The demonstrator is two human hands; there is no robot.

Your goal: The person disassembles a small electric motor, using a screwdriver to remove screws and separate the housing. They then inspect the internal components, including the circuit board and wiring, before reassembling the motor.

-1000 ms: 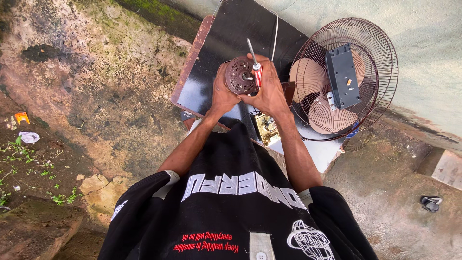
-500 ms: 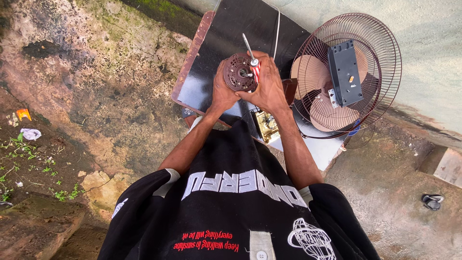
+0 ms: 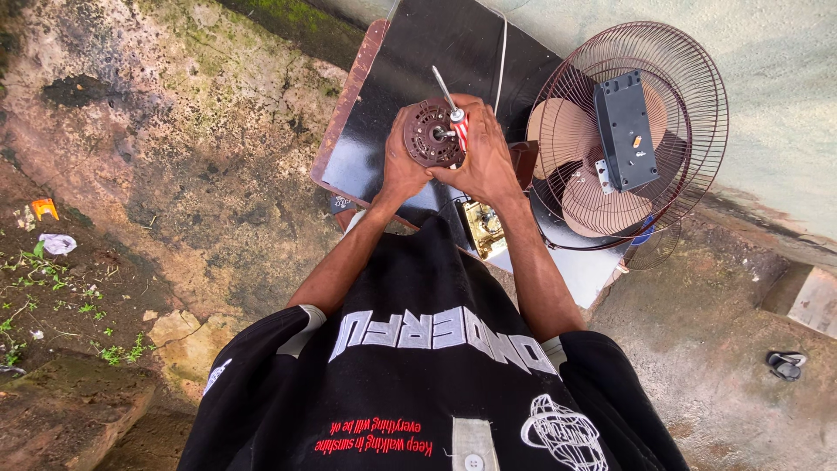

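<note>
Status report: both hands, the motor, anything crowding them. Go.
Left hand cradles round brown motor from the side. Right hand grips a red-striped screwdriver at its centre. Caged fan stands apart on the right, nothing blocking.

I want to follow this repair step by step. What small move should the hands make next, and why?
Probably turn the screwdriver a little. Its tip already meets the face of the round fan motor, the right hand grips its handle, and the left hand steadies the motor above the black board.
</note>
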